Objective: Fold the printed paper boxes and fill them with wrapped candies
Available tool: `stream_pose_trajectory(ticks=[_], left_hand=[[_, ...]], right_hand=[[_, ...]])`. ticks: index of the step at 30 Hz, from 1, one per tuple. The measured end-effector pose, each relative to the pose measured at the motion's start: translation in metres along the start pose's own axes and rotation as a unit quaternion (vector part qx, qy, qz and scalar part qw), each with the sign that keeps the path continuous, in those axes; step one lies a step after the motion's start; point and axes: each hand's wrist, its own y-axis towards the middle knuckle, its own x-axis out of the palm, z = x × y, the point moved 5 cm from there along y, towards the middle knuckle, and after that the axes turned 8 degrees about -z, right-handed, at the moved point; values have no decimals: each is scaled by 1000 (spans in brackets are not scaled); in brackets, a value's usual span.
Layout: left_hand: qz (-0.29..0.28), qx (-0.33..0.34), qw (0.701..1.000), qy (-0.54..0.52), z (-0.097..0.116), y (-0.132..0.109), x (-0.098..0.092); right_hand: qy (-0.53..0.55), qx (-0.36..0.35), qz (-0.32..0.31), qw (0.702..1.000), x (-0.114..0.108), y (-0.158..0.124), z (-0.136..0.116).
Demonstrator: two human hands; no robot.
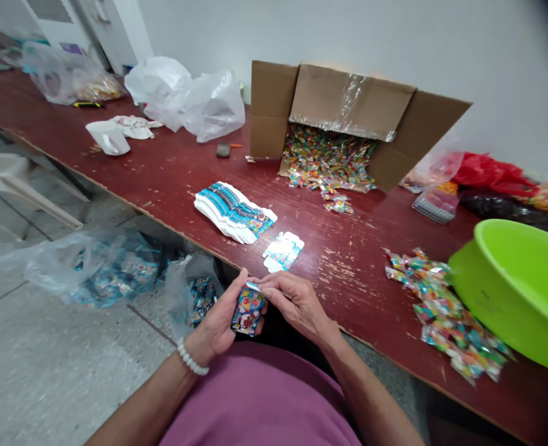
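Observation:
Just off the table's front edge, my left hand is wrapped round a small, colourful printed carton, held upright. At its top end, my right hand has its thumb and fingers closed on the white flap. Close beyond my hands lies a single flattened carton on the table. Behind it is a fanned stack of flat blue cartons, overlapping one another.
An opened cardboard box spills wrapped candies onto the red table. More candy packets lie beside a green basin. Bags of filled cartons sit below, near a white stool. A white jug stands farther left.

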Motion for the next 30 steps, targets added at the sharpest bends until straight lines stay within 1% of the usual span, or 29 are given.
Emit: stream_pose_trajectory(ticks=[3, 5, 7, 9, 10, 11, 12, 14, 16, 20, 22, 24, 25, 26, 27, 28, 29, 30], left_hand=[[2, 25, 1000, 16, 1, 1, 1], [12, 41, 998, 40, 2, 0, 1], [14, 40, 997, 68, 1, 0, 1], [18, 31, 995, 93, 1, 0, 1], [23, 25, 994, 103, 0, 0, 0], [27, 20, 994, 108, 0, 0, -1], [33, 16, 993, 109, 0, 0, -2], [46, 14, 994, 97, 1, 0, -5], [49, 16, 996, 71, 3, 1, -6], [25, 39, 999, 27, 7, 3, -4], [33, 61, 997, 38, 11, 1, -7], [65, 92, 991, 71, 16, -2, -20], [92, 114, 985, 96, 20, -3, -30], [126, 140, 973, 130, 24, -5, -45], [170, 167, 955, 178, 29, -7, -61], [220, 193, 928, 230, 34, -9, -79], [268, 211, 890, 302, 39, -12, -96], [320, 211, 846, 370, 41, -14, -112]], right_hand=[[24, 78, 23, 996, 2, 0, 11], [62, 107, 17, 992, 6, 1, 16], [143, 122, 4, 982, 10, 3, 19], [227, 143, -6, 963, 12, 4, 22], [248, 150, -9, 957, 12, 4, 24], [247, 152, -10, 957, 11, 4, 24], [225, 145, -7, 963, 10, 3, 24], [152, 115, 2, 982, 7, 2, 21], [88, 76, 2, 993, 8, 0, 16], [44, 15, -5, 999, 19, -2, 11], [28, -2, -10, 1000, 24, -1, 11], [6, -4, -14, 1000, 20, 1, 13], [-4, 7, -3, 1000, 13, 3, 16], [-11, 27, 21, 999, 2, 4, 21], [-15, 53, 57, 997, -14, 5, 28], [-17, 83, 94, 992, -31, 5, 37], [-17, 113, 128, 985, -49, 5, 46], [-29, 133, 151, 979, -65, 6, 55]])
